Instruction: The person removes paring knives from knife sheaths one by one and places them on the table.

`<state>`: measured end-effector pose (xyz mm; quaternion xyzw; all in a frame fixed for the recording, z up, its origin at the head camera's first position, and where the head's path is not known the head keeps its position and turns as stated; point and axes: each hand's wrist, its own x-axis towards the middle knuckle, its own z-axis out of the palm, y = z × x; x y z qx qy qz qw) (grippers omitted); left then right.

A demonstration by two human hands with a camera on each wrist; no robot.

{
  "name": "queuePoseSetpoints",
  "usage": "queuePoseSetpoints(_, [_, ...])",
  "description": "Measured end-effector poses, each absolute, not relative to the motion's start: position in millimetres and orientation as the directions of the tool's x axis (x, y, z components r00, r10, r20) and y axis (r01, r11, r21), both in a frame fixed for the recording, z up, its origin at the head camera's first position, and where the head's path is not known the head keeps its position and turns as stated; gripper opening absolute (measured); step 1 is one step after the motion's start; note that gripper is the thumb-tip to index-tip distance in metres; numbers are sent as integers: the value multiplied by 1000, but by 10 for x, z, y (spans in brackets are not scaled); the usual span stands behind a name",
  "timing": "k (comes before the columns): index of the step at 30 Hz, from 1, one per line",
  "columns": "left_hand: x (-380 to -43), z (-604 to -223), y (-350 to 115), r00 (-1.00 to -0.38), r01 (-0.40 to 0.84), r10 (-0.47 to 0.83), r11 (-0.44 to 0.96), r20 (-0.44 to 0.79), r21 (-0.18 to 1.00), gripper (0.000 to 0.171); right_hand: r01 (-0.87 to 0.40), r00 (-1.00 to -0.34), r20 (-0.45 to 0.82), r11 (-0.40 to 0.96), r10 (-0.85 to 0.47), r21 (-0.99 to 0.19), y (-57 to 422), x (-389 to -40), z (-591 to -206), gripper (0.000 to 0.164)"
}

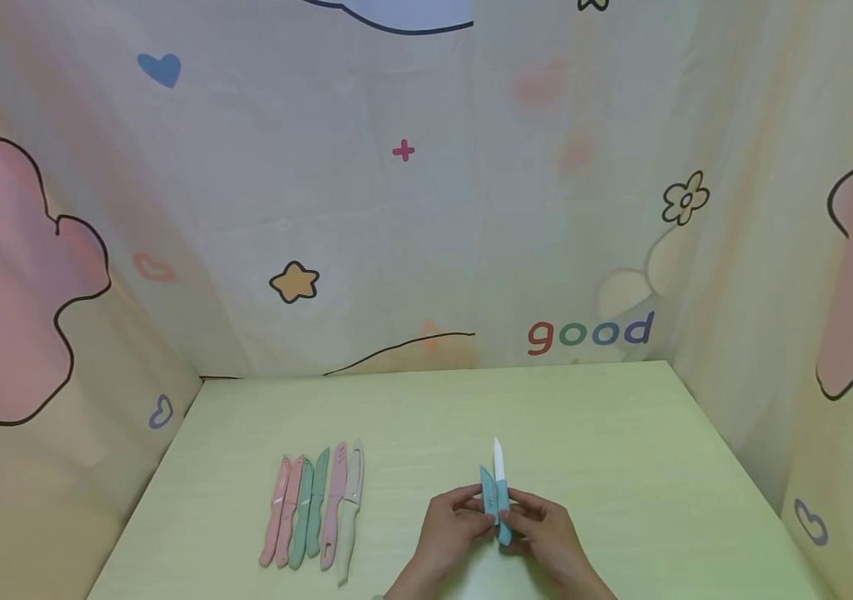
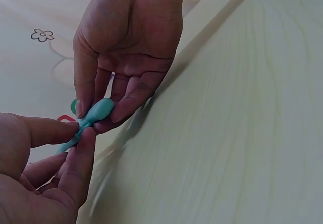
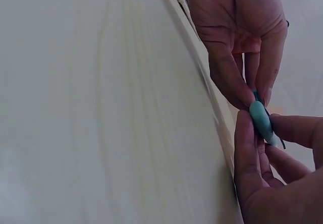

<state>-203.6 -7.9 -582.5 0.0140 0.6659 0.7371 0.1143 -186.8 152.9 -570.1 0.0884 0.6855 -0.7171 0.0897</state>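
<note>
Near the table's front, my right hand pinches the blue handle of a small knife, its white blade bare and pointing away from me. Right beside it, a blue blade sheath is pinched between the thumb and fingers of my left hand. Sheath and knife stand side by side, very close together. In the left wrist view the rounded handle end shows between the fingertips. From the right wrist view the handle is seen end-on, and the blade is hidden.
To the left on the pale green table several sheathed knives lie in a row: pink ones, green ones, a mauve one and a cream one. A patterned curtain stands behind the table and along its sides.
</note>
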Motion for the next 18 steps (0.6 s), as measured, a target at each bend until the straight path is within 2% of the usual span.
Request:
queuePoseSetpoints(7, [-2095,-5869,-32,-982,-108,157,-12,-105,994,41,243,-970,-243,-5,31,-970,1548,-1901,-5694,44])
queuePoseSetpoints(18, [-2228,-5830,-2,-986,-84,139,52,-91,995,42,209,-971,-198,75,131,-975,1544,-1983,-5639,36])
